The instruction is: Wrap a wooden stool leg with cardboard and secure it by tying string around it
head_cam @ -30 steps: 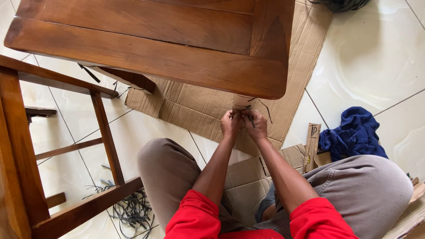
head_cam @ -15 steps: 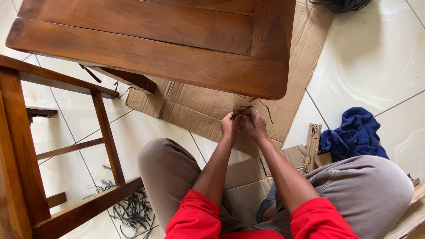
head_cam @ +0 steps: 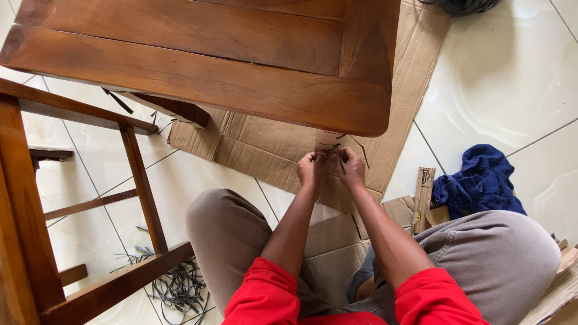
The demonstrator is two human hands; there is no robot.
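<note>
Both my hands meet at a table leg wrapped in cardboard (head_cam: 328, 140), just under the near corner of the wooden table (head_cam: 205, 60). My left hand (head_cam: 312, 170) and my right hand (head_cam: 351, 168) are closed around a thin black strap (head_cam: 341, 162) that runs round the wrapped leg. Loose ends of the strap stick out to the right of the leg. The leg's lower part is hidden behind my hands.
A wooden chair frame (head_cam: 36, 198) stands at the left. Flattened cardboard (head_cam: 265, 144) lies on the white tiled floor under the table. A pile of black straps (head_cam: 177, 286) lies by my left knee. A blue cloth (head_cam: 475, 183) and a cardboard strip (head_cam: 424, 191) lie at right.
My hands have shifted slightly at the strap, the right one a little higher and further right. The view has moved a little.
</note>
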